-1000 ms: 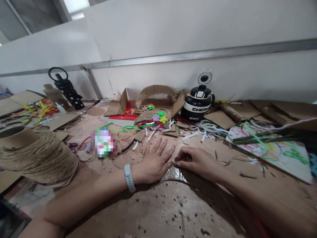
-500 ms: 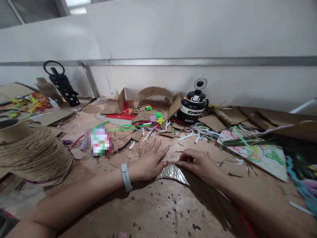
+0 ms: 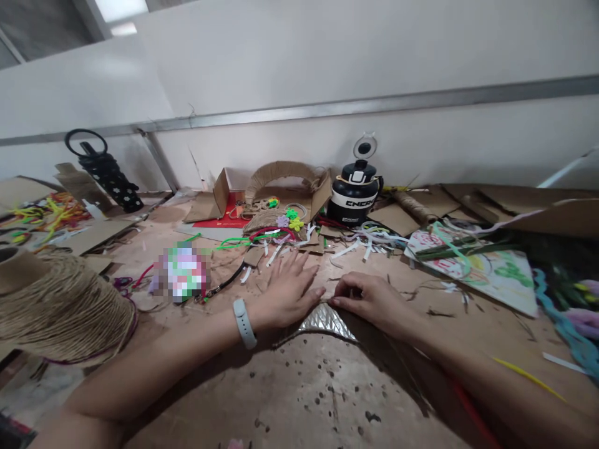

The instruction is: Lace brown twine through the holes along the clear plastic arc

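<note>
A curved cardboard strip (image 3: 330, 321), its face covered with shiny tape, lies on the table under both my hands. My left hand (image 3: 292, 293) rests flat on its left part, fingers stretched out and thumb at the upper edge. Thumb and index finger of my right hand (image 3: 367, 302) pinch what looks like a strand of twine along that same edge, close to the left thumb. Below the right wrist a thin strand trails toward the table. The right part of the strip is hidden by the right hand and forearm.
A big twine spool (image 3: 65, 305) stands at the left. Behind my hands are a twine-wrapped arch (image 3: 281, 174), a black-and-white bottle (image 3: 354, 196) and paper scraps. A painted triangular card (image 3: 505, 280) lies at the right, a dark flowered bottle (image 3: 112, 178) at the far left.
The camera view has tilted and shifted slightly. My right fingertips have come a little closer to the left thumb along the strip's edge. The left hand stays flat.
</note>
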`<state>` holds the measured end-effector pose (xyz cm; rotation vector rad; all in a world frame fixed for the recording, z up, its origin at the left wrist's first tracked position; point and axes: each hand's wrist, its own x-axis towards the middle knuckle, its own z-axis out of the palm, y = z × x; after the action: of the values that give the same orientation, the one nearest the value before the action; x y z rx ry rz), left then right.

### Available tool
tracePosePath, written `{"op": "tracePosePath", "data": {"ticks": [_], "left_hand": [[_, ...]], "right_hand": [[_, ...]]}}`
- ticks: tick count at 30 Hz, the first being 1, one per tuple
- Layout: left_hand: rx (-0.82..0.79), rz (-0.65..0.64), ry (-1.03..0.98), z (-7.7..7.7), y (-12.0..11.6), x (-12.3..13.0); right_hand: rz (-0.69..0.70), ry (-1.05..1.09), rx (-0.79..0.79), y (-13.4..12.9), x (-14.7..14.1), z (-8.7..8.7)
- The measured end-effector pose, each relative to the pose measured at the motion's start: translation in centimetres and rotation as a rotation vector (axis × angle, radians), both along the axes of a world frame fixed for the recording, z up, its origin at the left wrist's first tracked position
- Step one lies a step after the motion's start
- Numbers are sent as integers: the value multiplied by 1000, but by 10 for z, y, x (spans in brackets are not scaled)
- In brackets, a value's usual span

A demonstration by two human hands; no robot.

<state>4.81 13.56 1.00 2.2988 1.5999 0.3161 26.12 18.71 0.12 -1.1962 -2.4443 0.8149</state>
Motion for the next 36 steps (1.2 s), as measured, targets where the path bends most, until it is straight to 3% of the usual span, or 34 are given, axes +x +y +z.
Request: {"op": "tracePosePath", "data": {"ticks": [6,15,24,36], "left_hand": [[7,-169,96,-10,13,2],[0,-172,119,-13,15,4],[-5,-162,104,-11,14,6],[-18,-165,70,-14,14,6]], "right_hand": [[-7,-9,4,0,0,-1],[-22,18,33,-7,11,11],[-77,52,49,-14,20,-2],[-62,-12,132,-23,16,1]]}}
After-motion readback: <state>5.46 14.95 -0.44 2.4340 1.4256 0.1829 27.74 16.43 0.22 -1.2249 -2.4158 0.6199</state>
